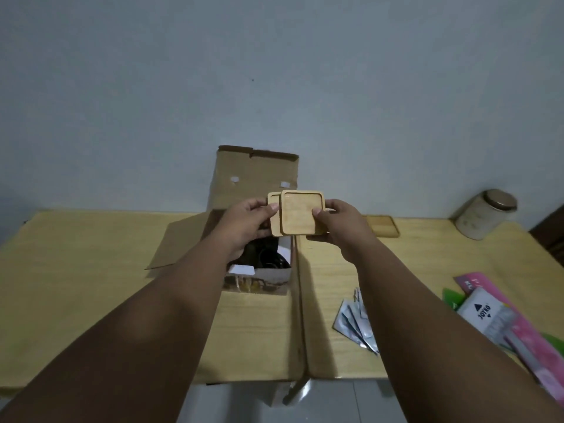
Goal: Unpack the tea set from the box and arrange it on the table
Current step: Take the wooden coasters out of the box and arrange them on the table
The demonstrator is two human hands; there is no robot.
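Two square wooden coasters [300, 212] overlapping, held up over the open cardboard box [253, 209], left hand [248, 225] grip clamped on their left edge, right hand [337, 224] grip clamped on the right, third coaster [381, 225] flat on the tabletop [91, 254], one jar [485, 213] far right.

The wood-grain table [91, 254] carries an open cardboard box [253, 178], a wooden coaster [383, 225] beside it, a lidded jar [485, 213] at the far right, foil sachets [357, 322] and coloured packets [500, 315] nearer.
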